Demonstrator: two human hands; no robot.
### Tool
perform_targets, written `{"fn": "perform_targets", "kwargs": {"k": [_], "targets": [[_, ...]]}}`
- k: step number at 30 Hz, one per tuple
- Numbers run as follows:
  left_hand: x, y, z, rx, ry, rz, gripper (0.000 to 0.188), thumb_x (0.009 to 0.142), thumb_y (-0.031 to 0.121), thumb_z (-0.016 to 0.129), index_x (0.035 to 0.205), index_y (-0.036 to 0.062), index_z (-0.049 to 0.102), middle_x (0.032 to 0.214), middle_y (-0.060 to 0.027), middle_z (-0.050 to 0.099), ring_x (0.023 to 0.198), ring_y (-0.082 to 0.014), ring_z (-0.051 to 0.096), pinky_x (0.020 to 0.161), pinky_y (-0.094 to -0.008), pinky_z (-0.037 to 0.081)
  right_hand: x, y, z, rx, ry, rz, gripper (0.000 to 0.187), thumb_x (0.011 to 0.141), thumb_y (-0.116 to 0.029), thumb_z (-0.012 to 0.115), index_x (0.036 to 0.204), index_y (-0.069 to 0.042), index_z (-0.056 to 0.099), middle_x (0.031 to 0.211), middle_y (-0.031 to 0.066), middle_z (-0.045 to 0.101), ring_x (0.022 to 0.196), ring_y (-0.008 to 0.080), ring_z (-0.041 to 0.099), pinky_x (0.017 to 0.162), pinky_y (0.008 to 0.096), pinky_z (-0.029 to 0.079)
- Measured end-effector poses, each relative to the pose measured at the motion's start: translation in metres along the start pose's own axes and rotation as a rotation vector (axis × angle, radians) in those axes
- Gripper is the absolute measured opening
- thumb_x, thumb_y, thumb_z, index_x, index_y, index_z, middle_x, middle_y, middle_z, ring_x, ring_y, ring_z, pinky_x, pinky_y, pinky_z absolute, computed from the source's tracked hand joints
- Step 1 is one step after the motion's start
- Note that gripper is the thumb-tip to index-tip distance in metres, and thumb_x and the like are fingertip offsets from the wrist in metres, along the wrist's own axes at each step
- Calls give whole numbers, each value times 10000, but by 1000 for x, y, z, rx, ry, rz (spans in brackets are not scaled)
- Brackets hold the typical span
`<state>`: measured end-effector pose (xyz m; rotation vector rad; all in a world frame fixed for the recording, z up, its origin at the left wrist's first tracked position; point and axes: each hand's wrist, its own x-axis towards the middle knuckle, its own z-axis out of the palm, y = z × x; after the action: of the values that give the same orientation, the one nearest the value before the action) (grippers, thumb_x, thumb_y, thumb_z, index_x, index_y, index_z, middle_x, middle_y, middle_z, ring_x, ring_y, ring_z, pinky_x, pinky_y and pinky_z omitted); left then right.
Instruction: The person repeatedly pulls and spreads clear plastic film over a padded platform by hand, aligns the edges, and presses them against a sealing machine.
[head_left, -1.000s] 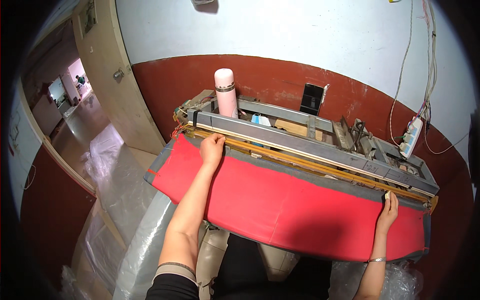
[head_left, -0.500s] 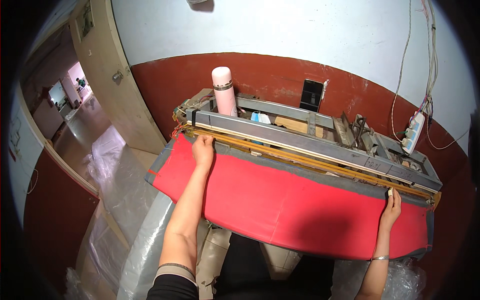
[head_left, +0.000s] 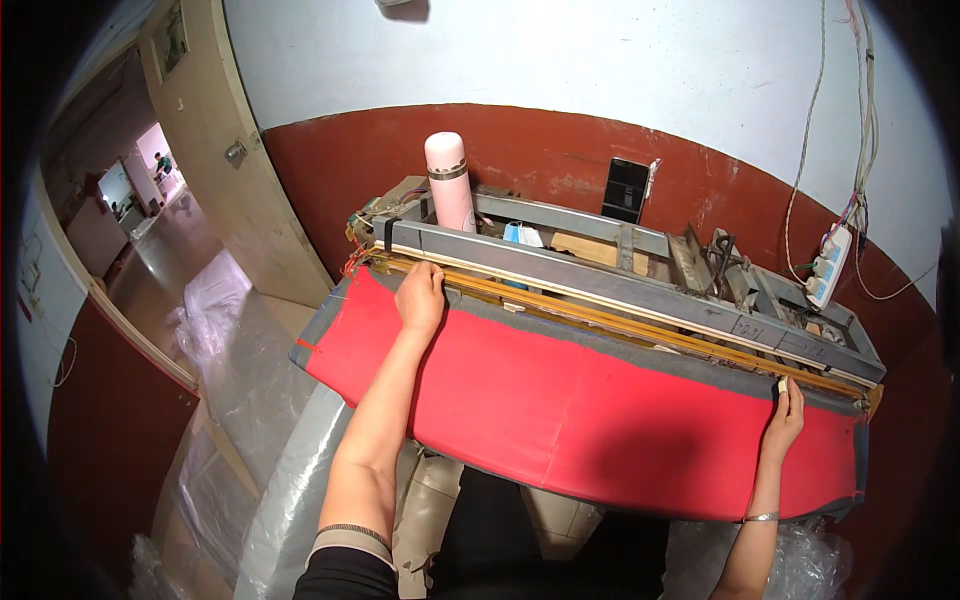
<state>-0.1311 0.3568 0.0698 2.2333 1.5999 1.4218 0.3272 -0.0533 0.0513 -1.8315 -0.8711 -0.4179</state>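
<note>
A red cloth cover [head_left: 520, 390] with dark grey edging lies over the board in front of me. Along its far side runs a metal frame machine [head_left: 580, 266] with a long amber strip [head_left: 600, 318] on its near edge. My left hand [head_left: 421, 300] is closed beside the strip's left part, its fingertips pinched. Whatever is between those fingertips is too small or hidden to tell. My right hand [head_left: 784, 420] pinches a small whitish piece [head_left: 783, 385] near the right end of the strip, above the grey edging.
A pink bottle [head_left: 449, 185] stands at the machine's back left. A dark phone [head_left: 624, 190] leans against the wall. At the right, a white power strip [head_left: 828, 266] hangs by cables. Clear plastic sheeting [head_left: 250, 400] lies at the left, below a wooden door [head_left: 235, 130].
My left hand has slid a little to the right along the strip, still closed. The right hand stays in about the same place with the whitish piece.
</note>
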Motion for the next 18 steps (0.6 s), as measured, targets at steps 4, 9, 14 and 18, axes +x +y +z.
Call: {"fn": "perform_targets", "kwargs": {"k": [4,9,14,18], "targets": [[0,-17,8,-65,82,-126,122,825,166,578,829,44,583,840,-139,611,800,-341,587,670,-412,455,0,0,1,6,2,4,284,933,-80,461,1179,30,548,1162,139,575,1078,234,537,932,308,396],[-1,-27,7,-231,85,-59,140,816,141,594,902,33,612,883,-132,608,831,-300,593,699,-373,456,1,0,1,3,2,23,283,934,-86,460,1176,32,550,1162,137,574,1081,233,535,935,310,393],[-6,-11,0,-207,-23,-26,125,786,100,624,900,53,643,892,-104,595,838,-277,592,710,-340,460,1,2,-1,9,-3,36,285,938,-96,456,1173,32,552,1160,139,575,1083,236,533,935,314,393],[-7,-5,-4,-144,15,88,105,779,105,637,882,96,658,879,-70,604,821,-279,593,696,-336,469,1,3,0,7,-5,29,287,943,-107,449,1171,33,553,1158,140,575,1079,238,534,932,316,395]]}}
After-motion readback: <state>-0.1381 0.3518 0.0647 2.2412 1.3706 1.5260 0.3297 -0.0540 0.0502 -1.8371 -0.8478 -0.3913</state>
